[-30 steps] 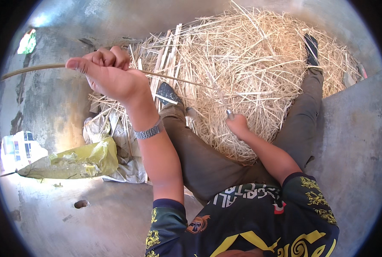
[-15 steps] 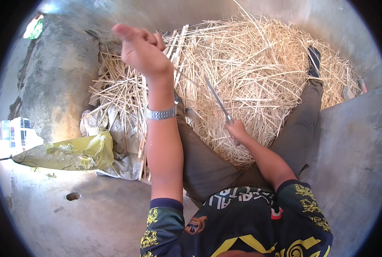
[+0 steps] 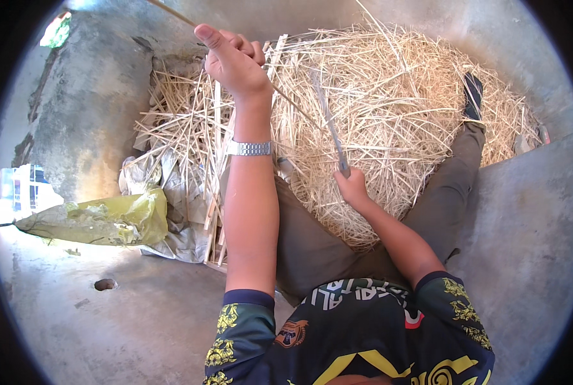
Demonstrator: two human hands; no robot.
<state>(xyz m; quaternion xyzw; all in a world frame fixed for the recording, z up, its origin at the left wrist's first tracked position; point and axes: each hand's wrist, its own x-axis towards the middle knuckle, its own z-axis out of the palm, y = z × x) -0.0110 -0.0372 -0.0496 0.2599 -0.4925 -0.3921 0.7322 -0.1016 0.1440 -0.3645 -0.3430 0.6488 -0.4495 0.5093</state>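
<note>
My left hand [image 3: 240,64] is raised at the upper middle, closed around a thin bamboo strip [image 3: 294,106]. One end of the strip runs out past the upper left of the picture; the other slants down to the right, toward the blade. Lower, over my lap, my right hand [image 3: 352,186] is closed on the handle of a long knife [image 3: 338,144]. Its blade points up and away, blurred toward the tip. The strip's lower end meets or crosses the blade; whether they touch I cannot tell. My fingers hide most of the handle.
A big heap of pale shavings and thin strips [image 3: 389,109] lies between my legs. Longer strips [image 3: 177,122] are scattered at the left beside a yellow sack [image 3: 138,221] and grey sheeting [image 3: 187,240]. Concrete walls [image 3: 100,115] rise around me; the floor has a small hole [image 3: 105,284].
My left hand has shifted slightly right, and the strip now shows clearly on both sides of it. The knife has turned more upright, and my right hand has moved up a little.
</note>
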